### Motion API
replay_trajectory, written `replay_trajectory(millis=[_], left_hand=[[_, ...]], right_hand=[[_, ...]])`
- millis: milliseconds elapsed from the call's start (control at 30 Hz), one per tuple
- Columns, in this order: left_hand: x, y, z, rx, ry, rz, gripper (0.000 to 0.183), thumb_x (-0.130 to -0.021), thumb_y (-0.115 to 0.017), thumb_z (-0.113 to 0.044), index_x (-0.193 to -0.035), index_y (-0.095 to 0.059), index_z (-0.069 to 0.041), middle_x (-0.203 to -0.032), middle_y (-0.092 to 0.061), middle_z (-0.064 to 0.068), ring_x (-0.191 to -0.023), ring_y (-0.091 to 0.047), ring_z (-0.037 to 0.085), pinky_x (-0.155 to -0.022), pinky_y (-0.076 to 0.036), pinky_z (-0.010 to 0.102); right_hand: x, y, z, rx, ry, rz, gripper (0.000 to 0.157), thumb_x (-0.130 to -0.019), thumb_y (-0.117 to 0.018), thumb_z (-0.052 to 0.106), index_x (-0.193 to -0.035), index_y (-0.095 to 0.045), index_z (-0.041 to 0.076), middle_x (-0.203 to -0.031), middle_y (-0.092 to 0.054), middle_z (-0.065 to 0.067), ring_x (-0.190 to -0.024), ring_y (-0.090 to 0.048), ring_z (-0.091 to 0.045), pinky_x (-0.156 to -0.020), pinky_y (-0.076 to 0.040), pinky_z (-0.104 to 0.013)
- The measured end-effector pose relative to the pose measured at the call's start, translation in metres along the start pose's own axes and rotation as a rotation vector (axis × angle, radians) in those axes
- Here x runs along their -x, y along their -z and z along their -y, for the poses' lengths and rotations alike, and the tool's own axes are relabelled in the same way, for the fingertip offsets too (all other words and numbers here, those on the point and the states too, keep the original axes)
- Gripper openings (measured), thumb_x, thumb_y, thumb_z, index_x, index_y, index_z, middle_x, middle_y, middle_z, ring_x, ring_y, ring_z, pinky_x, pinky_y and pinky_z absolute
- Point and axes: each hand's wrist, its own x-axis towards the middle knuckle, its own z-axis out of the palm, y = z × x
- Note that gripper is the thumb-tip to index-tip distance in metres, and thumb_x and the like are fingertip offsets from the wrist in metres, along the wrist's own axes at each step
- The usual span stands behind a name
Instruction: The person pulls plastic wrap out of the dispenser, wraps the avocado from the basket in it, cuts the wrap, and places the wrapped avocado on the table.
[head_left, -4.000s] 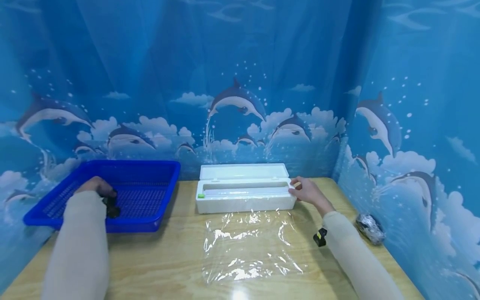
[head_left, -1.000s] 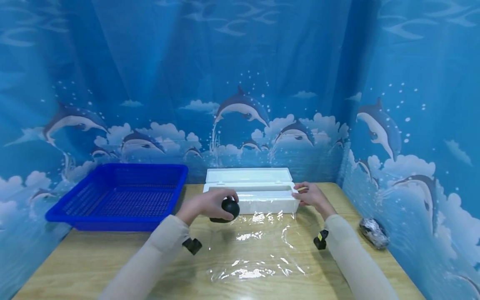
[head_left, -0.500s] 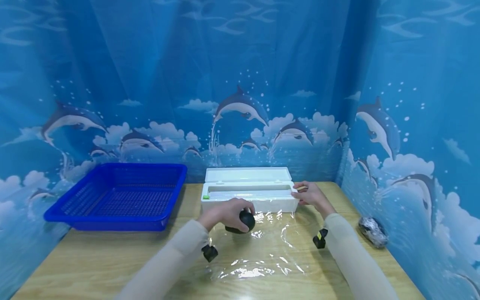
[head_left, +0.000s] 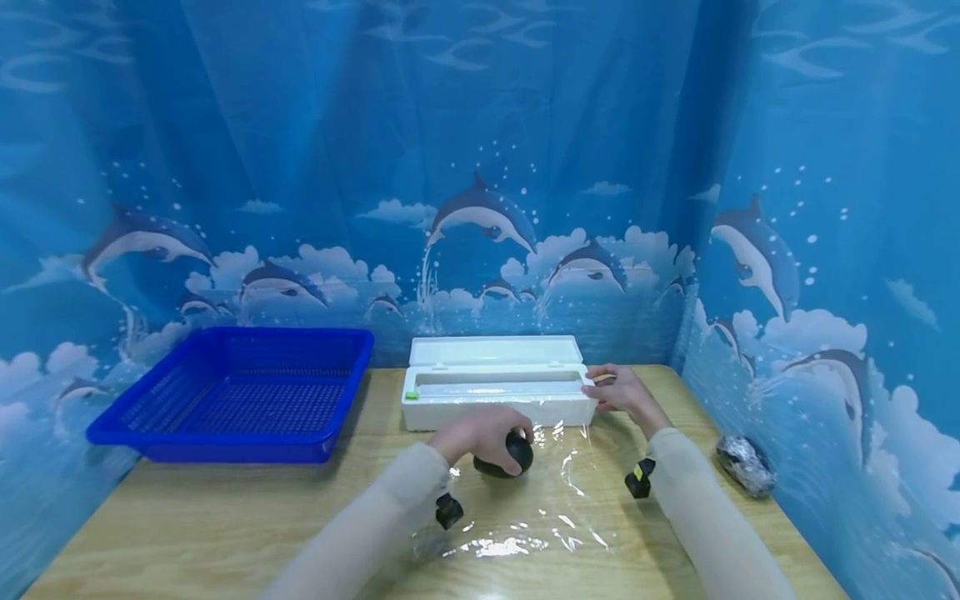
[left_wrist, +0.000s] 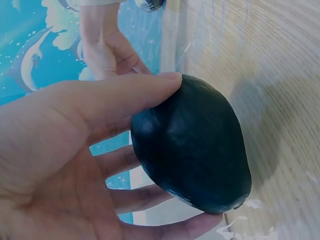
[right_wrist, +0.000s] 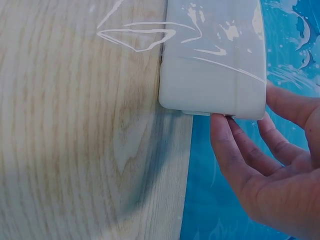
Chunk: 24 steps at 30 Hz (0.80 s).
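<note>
My left hand (head_left: 483, 435) grips a dark, smooth avocado (head_left: 520, 451) low over a sheet of clear cling film (head_left: 551, 521). In the left wrist view the thumb lies along the top of the avocado (left_wrist: 195, 145) and the fingers curl beneath it. The film spreads toward me from a white cling film dispenser (head_left: 435, 417), whose lid (head_left: 495, 350) stands raised at the back. My right hand (head_left: 621, 392) holds the dispenser's right end. Seen from the right wrist, thumb and fingertips of that hand (right_wrist: 270, 160) press against the dispenser's end (right_wrist: 215, 92).
A blue plastic basket (head_left: 225, 447) with a perforated floor stands on the left of the wooden table (head_left: 210, 525). Near the right edge lies a foil-wrapped bundle (head_left: 746, 465). A blue dolphin-print curtain (head_left: 360, 167) hangs behind and along both sides.
Four seconds ago my left hand was in the blue basket. It has carried the avocado rightward over the film, most recently moving right and lower. My right hand stays at the dispenser's end.
</note>
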Motion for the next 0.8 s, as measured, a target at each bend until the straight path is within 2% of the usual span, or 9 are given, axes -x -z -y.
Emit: replay_trajectory(millis=[100,333,533,800], left_hand=[[-0.004,-0.005,0.001,-0.012,0.006,-0.011,0.043,-0.084,-0.086,-0.029,-0.123,-0.07,-0.021,-0.123,-0.071,0.001,-0.109,-0.066,0.014,-0.088,-0.056,0.028],[-0.009,-0.012,0.003,0.047,0.019,-0.02,0.044,-0.082,-0.087,-0.024,-0.122,-0.07,-0.017,-0.12,-0.071,0.004,-0.106,-0.066,0.016,-0.085,-0.057,0.028],[-0.012,-0.014,0.001,0.033,0.016,-0.014,0.042,-0.083,-0.086,-0.024,-0.121,-0.071,-0.018,-0.12,-0.071,0.002,-0.106,-0.066,0.015,-0.086,-0.055,0.026],[-0.012,-0.016,-0.002,0.0,0.041,-0.019,0.039,-0.081,-0.087,-0.028,-0.116,-0.072,-0.024,-0.117,-0.072,-0.001,-0.104,-0.065,0.012,-0.086,-0.055,0.027]], right_hand=[[-0.001,-0.001,-0.001,0.001,-0.001,-0.008,0.051,-0.1,-0.068,0.014,-0.143,-0.05,-0.005,-0.141,-0.055,-0.034,-0.111,-0.067,-0.029,-0.098,-0.059,-0.05],[0.001,-0.001,0.002,0.011,-0.004,-0.01,0.051,-0.1,-0.067,0.013,-0.143,-0.049,-0.006,-0.142,-0.054,-0.035,-0.113,-0.067,-0.032,-0.098,-0.059,-0.051],[0.0,-0.001,0.003,0.018,-0.008,-0.019,0.05,-0.1,-0.067,0.013,-0.143,-0.05,-0.007,-0.141,-0.054,-0.035,-0.113,-0.067,-0.032,-0.097,-0.059,-0.05],[0.001,-0.001,0.003,0.018,-0.018,-0.02,0.05,-0.1,-0.067,0.014,-0.143,-0.05,-0.006,-0.142,-0.054,-0.034,-0.117,-0.065,-0.035,-0.099,-0.058,-0.051]])
